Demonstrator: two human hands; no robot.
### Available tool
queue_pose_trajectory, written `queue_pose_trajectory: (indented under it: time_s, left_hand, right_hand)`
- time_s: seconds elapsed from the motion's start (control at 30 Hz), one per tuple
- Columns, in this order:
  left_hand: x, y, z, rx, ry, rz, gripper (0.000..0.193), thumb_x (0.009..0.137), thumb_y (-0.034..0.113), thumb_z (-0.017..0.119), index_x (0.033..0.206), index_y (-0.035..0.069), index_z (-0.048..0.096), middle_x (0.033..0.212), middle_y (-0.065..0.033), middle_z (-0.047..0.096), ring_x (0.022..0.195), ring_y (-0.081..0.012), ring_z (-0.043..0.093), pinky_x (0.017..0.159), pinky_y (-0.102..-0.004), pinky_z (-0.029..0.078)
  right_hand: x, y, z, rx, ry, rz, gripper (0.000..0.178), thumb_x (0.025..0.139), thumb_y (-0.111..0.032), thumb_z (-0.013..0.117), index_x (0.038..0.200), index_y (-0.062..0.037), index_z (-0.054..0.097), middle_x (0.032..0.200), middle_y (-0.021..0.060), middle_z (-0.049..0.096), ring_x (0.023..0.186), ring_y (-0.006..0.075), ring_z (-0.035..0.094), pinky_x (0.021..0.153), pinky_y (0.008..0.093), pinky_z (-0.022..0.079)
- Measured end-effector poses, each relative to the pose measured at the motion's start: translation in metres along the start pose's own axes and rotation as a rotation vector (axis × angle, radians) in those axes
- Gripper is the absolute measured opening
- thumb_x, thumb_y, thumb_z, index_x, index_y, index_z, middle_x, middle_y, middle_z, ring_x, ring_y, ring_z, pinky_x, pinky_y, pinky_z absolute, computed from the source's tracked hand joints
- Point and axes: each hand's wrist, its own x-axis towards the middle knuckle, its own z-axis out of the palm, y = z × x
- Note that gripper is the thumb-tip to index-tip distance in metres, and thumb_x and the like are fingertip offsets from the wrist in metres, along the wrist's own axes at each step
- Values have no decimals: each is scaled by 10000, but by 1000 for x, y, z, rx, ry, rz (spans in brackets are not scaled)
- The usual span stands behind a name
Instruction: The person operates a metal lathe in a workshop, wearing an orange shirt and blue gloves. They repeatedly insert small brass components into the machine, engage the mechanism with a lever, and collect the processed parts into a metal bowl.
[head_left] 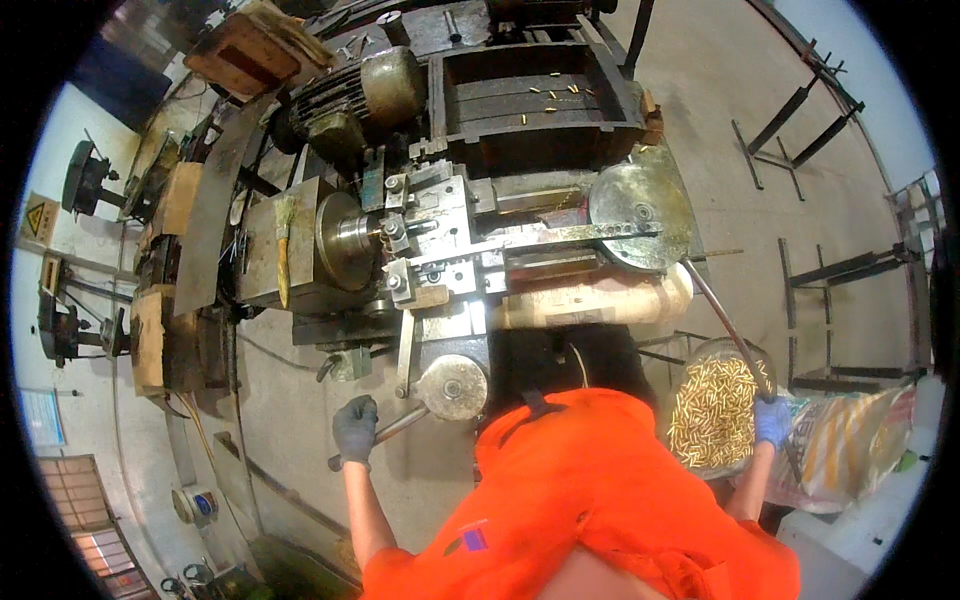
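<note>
My left hand (355,430), in a dark grey glove, is closed round a metal lever (405,421) that runs from a small round disc (453,387) at the lathe's front. My right hand (772,424), in a blue glove, is wrapped around a long bent lever (722,312) reaching down from beside the large round plate (640,215). Between them lies the lathe's tool slide (440,240), with clamped tools facing the spindle (352,240). Below the long lever stands a basket heaped with small brass-coloured pieces (712,412). Whether the spindle holds a piece I cannot tell.
A brush (284,250) rests on the headstock (262,245). Behind the slide, a dark metal tray (540,148) holds several loose brass-coloured pieces. A motor (390,88) sits at the back. To the right are a woven sack (850,440) and metal frames (850,268).
</note>
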Motion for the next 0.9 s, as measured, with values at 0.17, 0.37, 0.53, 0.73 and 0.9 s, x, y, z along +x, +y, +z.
queue_pose_trajectory:
  time_s: [0.17, 0.37, 0.53, 0.73, 0.9]
  left_hand:
    - [1, -8, 3, -75, 12, -17, 188, 822, 116, 614, 928, -34, 655, 693, -74, 642, 556, -136, 590, 516, -285, 476]
    - [-2, -21, -27, -135, 8, -24, 196, 828, 130, 597, 931, -27, 656, 681, -69, 628, 571, -130, 580, 532, -275, 474]
    - [-19, -25, -61, -126, 152, -432, 186, 813, 163, 588, 882, 10, 668, 622, -86, 617, 511, -159, 582, 488, -290, 448]
    - [-32, -52, -54, -319, 69, -389, 161, 776, 108, 646, 863, -27, 659, 628, -82, 604, 462, -148, 545, 366, -276, 419]
    - [-35, -39, -51, -251, 110, -448, 156, 783, 123, 636, 845, -18, 659, 606, -72, 578, 428, -142, 506, 368, -281, 421]
  right_hand:
    - [-13, -40, -29, -26, -79, 44, 409, 690, -466, 651, 900, -117, 680, 818, 175, 661, 785, 330, 642, 701, 427, 493]
    - [13, -117, 5, -50, 322, -300, 386, 677, -402, 660, 1013, -214, 654, 958, 79, 636, 900, 266, 582, 826, 388, 425]
    - [119, -131, -8, -155, 497, -544, 380, 679, -365, 649, 1038, -240, 651, 993, 27, 626, 1005, 239, 527, 901, 425, 364]
    - [221, -231, -50, -210, 319, -478, 436, 770, -437, 594, 1148, -220, 591, 1159, 42, 571, 1172, 245, 455, 959, 487, 315]
    - [259, -310, -61, -258, 302, -448, 502, 797, -408, 569, 1251, -200, 510, 1250, 59, 528, 1211, 263, 428, 1036, 519, 243]
